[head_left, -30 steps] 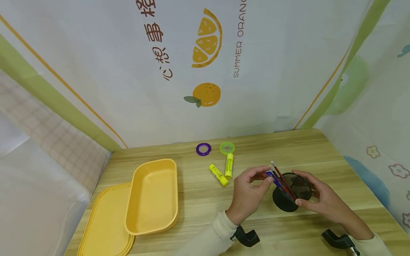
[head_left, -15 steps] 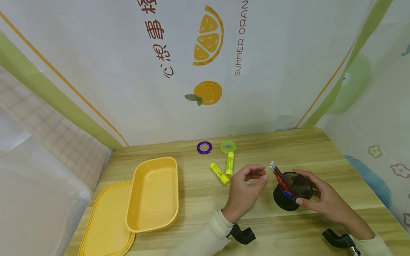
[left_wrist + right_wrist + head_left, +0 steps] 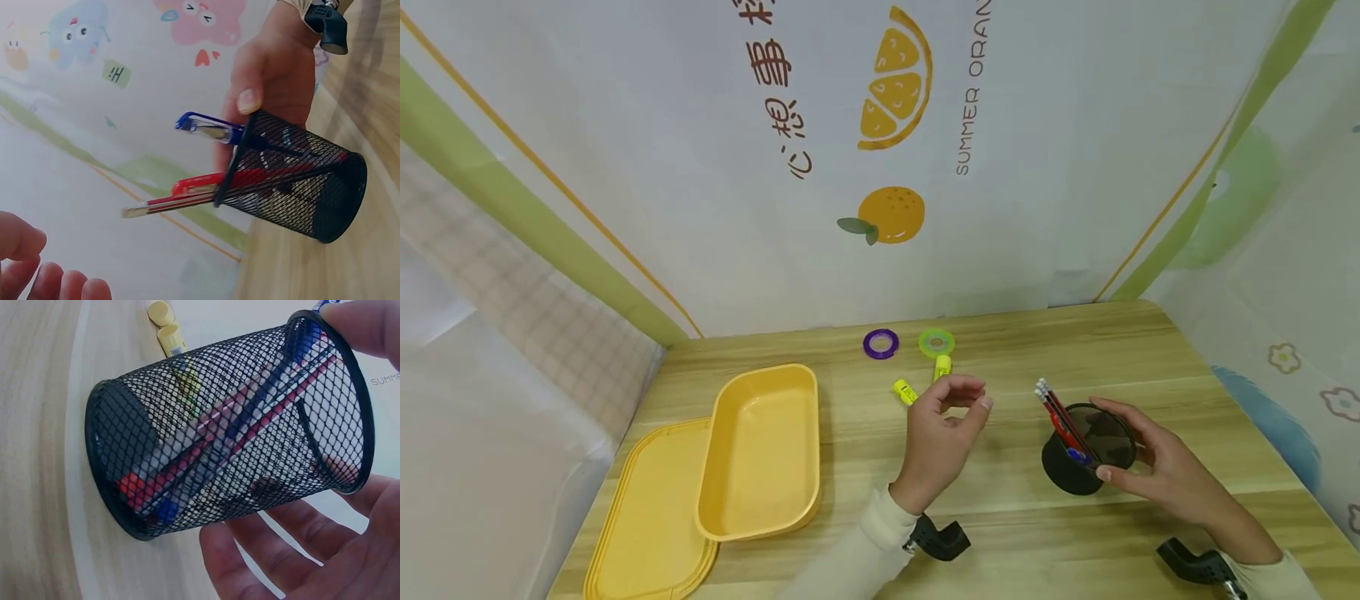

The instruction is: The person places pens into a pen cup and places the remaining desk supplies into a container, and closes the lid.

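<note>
Two hands at work: your left hand [image 3: 938, 442] and right hand [image 3: 1165, 471], both over the tabletop [image 3: 1007, 350].
Right hand: it grips the black mesh cup [image 3: 1066, 471], the thumb at the rim and the fingers curled around the side.
Left hand: loosely curved and holding nothing, well apart from the cup, with the thumb near the index finger.
Mesh cup: to the right on the tabletop side nearest you, mouth up; you cannot tell whether its base touches the wood.
Cup contents: pencils [image 3: 172, 204] with pale ends, a red pen [image 3: 195, 186] beside them, and a blue pen [image 3: 212, 130] set apart, near your right thumb; all lean out past the rim.
Yellow sticks: one yellow stick [image 3: 905, 392] and a second yellow stick [image 3: 943, 367], both partly hidden from the head view by your left hand.
Rings: a purple ring [image 3: 868, 343] and a green ring [image 3: 925, 342] lie flat side by side near the far edge, slightly apart.
Yellow box: the box [image 3: 760, 467] stands to your left, overlapping the flat yellow lid [image 3: 647, 508].
Backdrop: a white cloth [image 3: 1030, 225] printed with oranges hangs behind.
</note>
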Demonstrator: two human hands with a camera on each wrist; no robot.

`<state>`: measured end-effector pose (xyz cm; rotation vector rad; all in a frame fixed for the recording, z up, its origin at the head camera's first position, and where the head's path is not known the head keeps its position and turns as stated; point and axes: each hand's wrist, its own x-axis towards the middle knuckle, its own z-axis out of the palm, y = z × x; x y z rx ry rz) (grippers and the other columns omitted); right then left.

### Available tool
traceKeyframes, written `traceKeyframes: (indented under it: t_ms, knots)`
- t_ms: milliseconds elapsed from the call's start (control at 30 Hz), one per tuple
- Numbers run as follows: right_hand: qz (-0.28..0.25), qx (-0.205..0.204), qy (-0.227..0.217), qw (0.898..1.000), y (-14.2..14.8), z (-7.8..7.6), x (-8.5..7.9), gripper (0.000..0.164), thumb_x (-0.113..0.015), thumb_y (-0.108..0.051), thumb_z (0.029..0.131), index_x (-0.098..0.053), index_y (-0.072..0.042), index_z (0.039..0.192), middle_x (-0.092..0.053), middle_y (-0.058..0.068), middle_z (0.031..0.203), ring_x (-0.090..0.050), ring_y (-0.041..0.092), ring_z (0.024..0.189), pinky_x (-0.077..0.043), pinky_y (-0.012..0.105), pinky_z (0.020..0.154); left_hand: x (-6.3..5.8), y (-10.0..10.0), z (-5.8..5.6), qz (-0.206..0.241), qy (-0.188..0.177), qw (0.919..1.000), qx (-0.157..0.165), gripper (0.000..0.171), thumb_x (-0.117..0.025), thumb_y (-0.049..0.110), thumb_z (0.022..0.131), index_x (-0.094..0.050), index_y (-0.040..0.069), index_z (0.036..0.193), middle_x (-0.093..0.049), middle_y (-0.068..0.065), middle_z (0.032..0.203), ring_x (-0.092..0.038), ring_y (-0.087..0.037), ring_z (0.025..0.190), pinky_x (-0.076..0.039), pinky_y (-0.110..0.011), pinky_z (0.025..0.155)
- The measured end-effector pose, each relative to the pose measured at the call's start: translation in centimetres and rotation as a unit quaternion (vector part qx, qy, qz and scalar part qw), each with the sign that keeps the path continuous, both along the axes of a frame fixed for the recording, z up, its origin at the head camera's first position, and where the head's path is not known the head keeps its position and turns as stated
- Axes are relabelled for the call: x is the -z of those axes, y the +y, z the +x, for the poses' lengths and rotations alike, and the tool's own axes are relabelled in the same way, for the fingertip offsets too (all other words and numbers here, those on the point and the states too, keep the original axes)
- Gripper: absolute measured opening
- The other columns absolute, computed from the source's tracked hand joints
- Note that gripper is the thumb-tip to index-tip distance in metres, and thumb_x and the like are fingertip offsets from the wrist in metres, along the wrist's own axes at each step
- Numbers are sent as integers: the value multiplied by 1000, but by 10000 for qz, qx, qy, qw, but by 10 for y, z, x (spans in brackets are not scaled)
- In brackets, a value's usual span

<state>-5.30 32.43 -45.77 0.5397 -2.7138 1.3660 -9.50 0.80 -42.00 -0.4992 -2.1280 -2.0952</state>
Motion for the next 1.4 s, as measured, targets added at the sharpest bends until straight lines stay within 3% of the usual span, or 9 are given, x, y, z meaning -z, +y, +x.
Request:
traceKeyframes:
  t_ms: [200, 400, 533, 833, 1133, 1400]
  knots:
    - [170, 32, 107, 9998, 0, 1, -2, 84, -80, -4, 91, -39, -15, 163, -50, -18, 150, -64, 2, 116, -55, 21, 86, -6, -14, 2, 111, -16, 9998, -146, 19, -74, 17, 99, -74, 13, 117, -72, -9, 109, -68, -14, 97, -61, -26, 72]
    - [-84, 209, 563, 9982, -2, 5, -8, 87, -78, 6, 88, -38, -11, 164, -50, -23, 152, -50, -10, 132, -43, 7, 96, -16, -35, 4, -196, -89, 9989, -406, 19, -75, 16, 98, -74, 15, 117, -73, -7, 109, -69, -14, 95, -58, -23, 69]
    - [-228, 345, 901, 9951, -6, 6, -19, 85, -78, 11, 86, -42, -8, 161, -49, -21, 153, -45, -10, 138, -36, 1, 104, -25, -53, 4, -373, -95, 9970, -664, 19, -74, 13, 98, -74, 15, 117, -73, -6, 109, -70, -16, 94, -57, -23, 67]
    - [-320, 1005, 1222, 9869, -27, 5, -49, 72, -81, 7, 86, -56, -13, 151, -55, -14, 145, -50, -5, 132, -39, 2, 106, -42, -95, 11, -757, -284, 9914, -1025, 23, -75, 14, 98, -74, 17, 121, -72, -7, 114, -70, -18, 99, -55, -26, 72]
    - [-672, 824, 1412, 9843, -53, 3, -74, 70, -78, 17, 84, -58, -5, 147, -59, -8, 143, -56, 0, 133, -45, 8, 107, -45, -128, 17, -1045, -559, 9848, -1266, 28, -77, 17, 98, -73, 19, 126, -71, -6, 118, -69, -18, 102, -55, -27, 77]
    - [-964, 619, 1674, 9792, -77, -3, -85, 68, -77, 21, 80, -59, 2, 144, -60, -7, 140, -59, 5, 131, -49, 13, 106, -49, -158, 23, -1329, -775, 9785, -1374, 35, -77, 21, 99, -71, 19, 133, -69, -5, 126, -67, -15, 107, -57, -24, 80]
